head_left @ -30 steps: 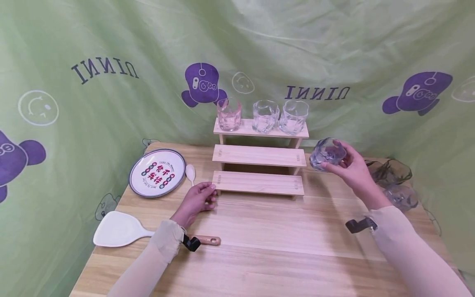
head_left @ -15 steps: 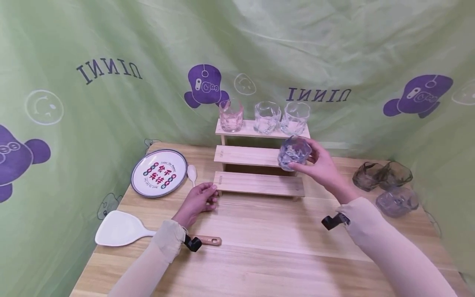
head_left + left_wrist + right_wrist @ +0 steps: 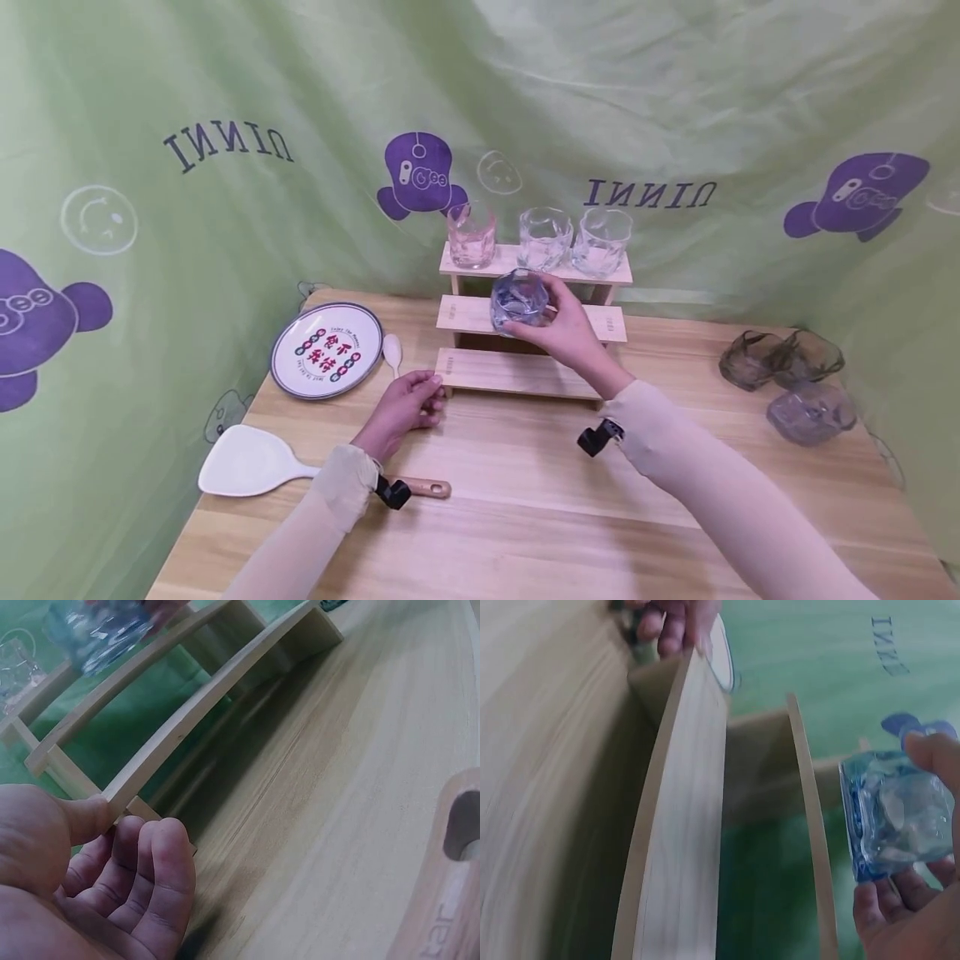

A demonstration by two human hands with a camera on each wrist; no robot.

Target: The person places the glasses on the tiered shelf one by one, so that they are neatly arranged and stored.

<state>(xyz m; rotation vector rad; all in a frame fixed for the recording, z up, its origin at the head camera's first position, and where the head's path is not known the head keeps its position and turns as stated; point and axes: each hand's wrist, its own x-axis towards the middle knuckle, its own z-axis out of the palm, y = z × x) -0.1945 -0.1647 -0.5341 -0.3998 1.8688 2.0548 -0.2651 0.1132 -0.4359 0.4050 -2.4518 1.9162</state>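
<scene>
A chunky blue glass (image 3: 519, 298), translucent with faceted, rippled walls, is in the person's right-hand grip (image 3: 561, 331), above the middle shelf (image 3: 467, 312) of a pale wooden stand; the right wrist view shows a gap between glass and shelf. That grip is spread about as wide as the glass, the thumb on one side and curled fingers on the other. The left-hand grip (image 3: 408, 407) is narrow, its thumb against the left end of the lowest shelf (image 3: 517, 372), its fingers bent beneath the plank. The shelves are flat, smooth, straight-edged boards with fine grain, rising in steps. On the top shelf (image 3: 506, 261) stand a pink-tinted glass (image 3: 472, 239) and, apart from it, two clear glasses (image 3: 545, 240), all with wavy, dented sides. To the right on the wood-grained bench (image 3: 495, 542) are two smoky dark glasses (image 3: 752, 360) and a greyish-blue glass (image 3: 812, 412), grouped close together. To the left lie a round white plate (image 3: 327, 350) with a dark rim and printed characters, a small pale spoon (image 3: 392, 352) beside it, and a broad white spatula (image 3: 251, 461) with a wooden handle. Soft green cloth (image 3: 480, 75) with purple prints hangs in folds behind
</scene>
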